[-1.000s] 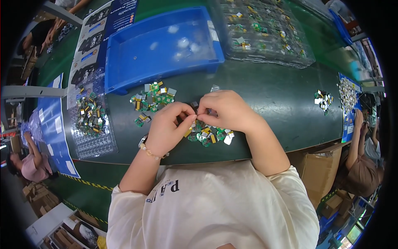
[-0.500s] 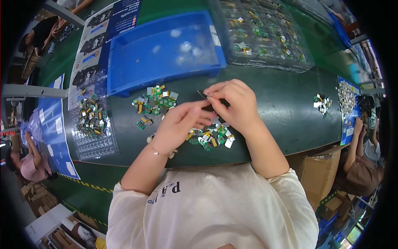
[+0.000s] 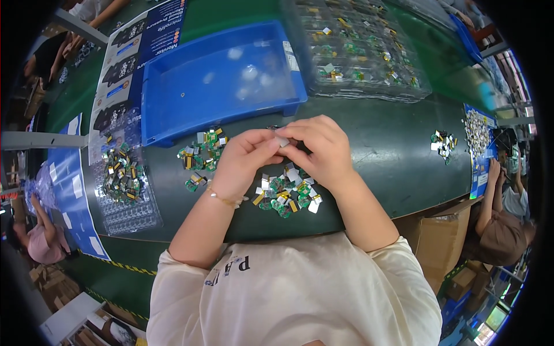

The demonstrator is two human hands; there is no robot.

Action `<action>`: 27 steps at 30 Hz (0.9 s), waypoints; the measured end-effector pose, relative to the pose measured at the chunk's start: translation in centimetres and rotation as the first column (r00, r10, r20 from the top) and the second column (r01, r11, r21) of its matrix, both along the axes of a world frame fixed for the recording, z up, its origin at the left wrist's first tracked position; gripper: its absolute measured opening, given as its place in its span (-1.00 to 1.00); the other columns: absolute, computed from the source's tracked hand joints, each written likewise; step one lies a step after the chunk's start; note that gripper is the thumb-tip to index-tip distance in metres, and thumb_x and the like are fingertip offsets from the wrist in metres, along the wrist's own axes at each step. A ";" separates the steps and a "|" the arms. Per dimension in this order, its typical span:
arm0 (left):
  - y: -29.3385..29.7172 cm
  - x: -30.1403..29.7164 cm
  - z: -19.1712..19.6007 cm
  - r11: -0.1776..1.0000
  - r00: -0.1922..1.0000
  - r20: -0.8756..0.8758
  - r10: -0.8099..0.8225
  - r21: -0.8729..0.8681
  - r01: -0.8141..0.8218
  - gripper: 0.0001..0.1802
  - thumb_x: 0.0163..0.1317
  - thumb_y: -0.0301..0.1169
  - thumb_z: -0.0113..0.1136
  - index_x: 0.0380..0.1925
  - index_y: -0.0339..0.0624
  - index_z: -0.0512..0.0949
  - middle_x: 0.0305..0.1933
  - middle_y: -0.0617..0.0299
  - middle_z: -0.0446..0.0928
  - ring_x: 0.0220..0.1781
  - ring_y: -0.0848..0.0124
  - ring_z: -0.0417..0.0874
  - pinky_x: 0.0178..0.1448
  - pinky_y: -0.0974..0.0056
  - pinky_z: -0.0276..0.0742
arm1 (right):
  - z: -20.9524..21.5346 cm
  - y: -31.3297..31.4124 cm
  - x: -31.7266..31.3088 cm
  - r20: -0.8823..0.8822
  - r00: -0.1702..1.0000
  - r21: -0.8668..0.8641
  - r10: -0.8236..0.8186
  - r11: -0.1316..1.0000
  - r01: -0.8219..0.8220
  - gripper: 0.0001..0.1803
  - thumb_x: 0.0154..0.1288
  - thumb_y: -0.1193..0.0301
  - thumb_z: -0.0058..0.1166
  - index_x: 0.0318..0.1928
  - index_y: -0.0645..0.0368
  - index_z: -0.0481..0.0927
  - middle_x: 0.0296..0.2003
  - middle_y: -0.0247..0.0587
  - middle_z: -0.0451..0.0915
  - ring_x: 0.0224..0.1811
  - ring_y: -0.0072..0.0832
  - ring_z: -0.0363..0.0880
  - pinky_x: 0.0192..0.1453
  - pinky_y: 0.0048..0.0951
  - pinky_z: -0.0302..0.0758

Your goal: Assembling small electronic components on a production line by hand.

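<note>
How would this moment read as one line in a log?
hands: left hand and right hand pinch one small part | below: loose parts pile | behind: blue tray

dark green table [image 3: 381,150] carries blue tray [image 3: 219,81], clear trays [image 3: 358,52], small circuit boards [image 3: 285,193].

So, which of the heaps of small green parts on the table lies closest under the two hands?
The heap of small green parts right below the left hand and right hand, nearest the body. The others lie off to the left and far right.

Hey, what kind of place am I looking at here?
Likely an electronics assembly line: piles of small green circuit boards on a green workbench, a blue plastic bin, and clear plastic component trays.
</note>
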State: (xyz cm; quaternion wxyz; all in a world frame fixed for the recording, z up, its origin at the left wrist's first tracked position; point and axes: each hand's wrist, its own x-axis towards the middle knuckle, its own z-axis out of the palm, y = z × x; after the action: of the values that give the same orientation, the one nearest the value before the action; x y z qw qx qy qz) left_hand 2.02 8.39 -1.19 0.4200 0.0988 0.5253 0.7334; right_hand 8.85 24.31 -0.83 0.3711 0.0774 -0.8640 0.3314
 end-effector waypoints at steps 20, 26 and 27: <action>-0.2 0.7 -1.2 0.987 0.993 0.047 0.108 0.116 -0.112 -0.76 0.22 -0.50 0.15 -0.09 -0.30 0.54 -0.17 0.19 0.61 -0.19 0.52 0.61 -0.11 0.46 0.56 | -0.2 0.7 -0.1 0.000 0.997 -0.013 0.078 0.997 -0.078 -0.78 -0.23 0.38 0.38 -0.48 0.03 0.60 -0.42 -0.40 0.58 -0.40 -0.41 0.49 -0.28 -0.42 0.35; -0.1 0.6 -0.8 0.978 0.988 0.009 0.157 0.138 -0.157 -0.77 0.25 -0.48 0.12 -0.10 -0.29 0.54 -0.17 0.15 0.61 -0.19 0.46 0.63 -0.11 0.43 0.55 | -0.2 0.8 -0.7 0.044 0.988 -0.105 0.147 0.984 -0.142 -0.84 -0.11 0.49 0.30 -0.46 0.08 0.57 -0.42 -0.33 0.56 -0.44 -0.40 0.49 -0.28 -0.43 0.36; -0.2 0.4 -0.9 0.967 0.980 0.063 0.187 0.164 -0.195 -0.77 0.26 -0.47 0.10 -0.10 -0.29 0.53 -0.17 0.14 0.61 -0.19 0.45 0.63 -0.11 0.43 0.55 | -0.4 0.7 -0.9 0.044 0.988 -0.102 0.147 0.985 -0.142 -0.84 -0.11 0.49 0.30 -0.46 0.08 0.57 -0.42 -0.33 0.56 -0.44 -0.40 0.49 -0.28 -0.43 0.36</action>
State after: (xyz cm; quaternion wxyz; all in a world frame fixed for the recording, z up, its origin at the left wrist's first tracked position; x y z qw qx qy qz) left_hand 2.40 8.17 -2.08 0.3496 0.0657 0.4579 0.8147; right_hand 7.96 24.99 -1.24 0.3271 0.1132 -0.8480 0.4015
